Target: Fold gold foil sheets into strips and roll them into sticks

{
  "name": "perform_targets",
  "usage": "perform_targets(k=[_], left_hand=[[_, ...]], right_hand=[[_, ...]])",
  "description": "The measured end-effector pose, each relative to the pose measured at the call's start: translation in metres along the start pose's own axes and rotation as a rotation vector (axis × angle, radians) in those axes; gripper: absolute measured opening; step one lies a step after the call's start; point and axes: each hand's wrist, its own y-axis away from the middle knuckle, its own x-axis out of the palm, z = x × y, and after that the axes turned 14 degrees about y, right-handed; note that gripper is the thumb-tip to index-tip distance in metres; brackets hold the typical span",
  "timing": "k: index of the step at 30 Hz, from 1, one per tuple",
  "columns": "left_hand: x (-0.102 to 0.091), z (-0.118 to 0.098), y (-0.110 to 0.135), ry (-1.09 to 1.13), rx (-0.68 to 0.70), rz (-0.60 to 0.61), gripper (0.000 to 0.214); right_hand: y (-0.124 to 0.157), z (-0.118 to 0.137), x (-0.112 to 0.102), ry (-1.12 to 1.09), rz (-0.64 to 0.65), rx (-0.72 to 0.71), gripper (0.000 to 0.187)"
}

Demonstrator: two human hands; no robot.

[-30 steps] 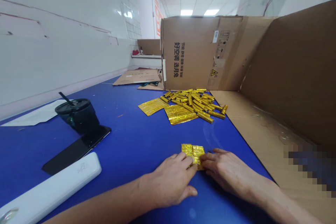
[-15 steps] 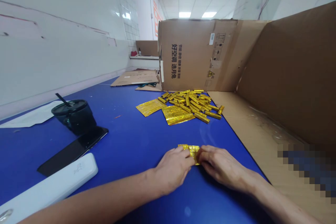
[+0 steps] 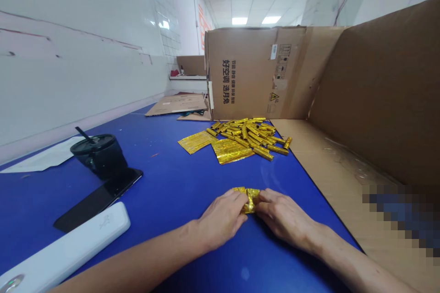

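Between my hands, low over the blue table (image 3: pixel 165 183), is a small piece of shiny gold foil (image 3: pixel 251 199) with a fold or seam down its middle. My left hand (image 3: pixel 225 215) has its fingers closed on the foil's left side. From the other side, my right hand (image 3: pixel 280 213) pinches the right part, its fingertips curled over the edge. Beyond them lies a heap of gold foil rolls (image 3: pixel 254 135). Two flat gold foil sheets (image 3: pixel 232 150) rest at the heap's near left.
At left are a dark lidded cup (image 3: pixel 99 155) with a straw, a black phone (image 3: pixel 99 199), a long white case (image 3: pixel 68 249) and white paper (image 3: pixel 44 154). A large cardboard box (image 3: pixel 254 73) stands behind the heap, with cardboard walling the right side. Flat cardboard (image 3: pixel 177 103) lies far left.
My left fingers have drawn back slightly, uncovering more of the foil's middle. My right fingers have shifted a little left over it. The heap and sheets lie as before.
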Motion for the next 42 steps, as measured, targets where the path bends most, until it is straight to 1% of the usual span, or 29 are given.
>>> perform_targets(k=[2, 5, 8, 12, 15, 19, 23, 26, 30, 36, 42], left_hand=[[0.001, 0.003, 0.002, -0.03, 0.053, 0.022, 0.013], [0.004, 0.009, 0.004, -0.088, 0.141, 0.042, 0.019], [0.007, 0.012, 0.004, -0.147, 0.185, 0.019, 0.022], [0.008, 0.011, 0.005, -0.224, 0.181, 0.004, 0.022], [0.006, 0.011, 0.006, -0.246, 0.155, 0.002, 0.021], [0.004, 0.013, 0.006, -0.223, 0.139, 0.043, 0.022], [0.001, 0.014, 0.005, -0.175, 0.164, 0.073, 0.023], [-0.001, 0.015, 0.003, -0.122, 0.167, 0.071, 0.02], [-0.003, 0.016, 0.002, -0.054, 0.126, 0.073, 0.018], [-0.007, 0.018, 0.003, 0.051, -0.014, 0.048, 0.021], [-0.005, 0.019, -0.002, 0.121, -0.11, 0.024, 0.018]], right_hand=[[0.0, 0.0, 0.001, 0.012, 0.005, -0.004, 0.027], [0.001, 0.002, 0.001, 0.036, 0.007, 0.001, 0.027], [0.0, 0.005, 0.001, 0.055, -0.006, -0.001, 0.026], [-0.001, 0.007, 0.0, 0.037, -0.009, -0.016, 0.027], [-0.001, 0.008, 0.0, 0.036, -0.002, 0.0, 0.027], [0.0, 0.01, 0.001, 0.033, 0.006, 0.029, 0.027], [0.0, 0.01, 0.002, -0.051, -0.005, -0.01, 0.027], [0.0, 0.008, 0.0, -0.126, -0.008, -0.002, 0.028], [-0.001, 0.004, -0.002, -0.173, 0.011, 0.066, 0.023], [-0.002, 0.003, 0.0, -0.179, 0.026, 0.106, 0.024], [-0.001, 0.0, 0.002, -0.203, 0.067, 0.18, 0.02]])
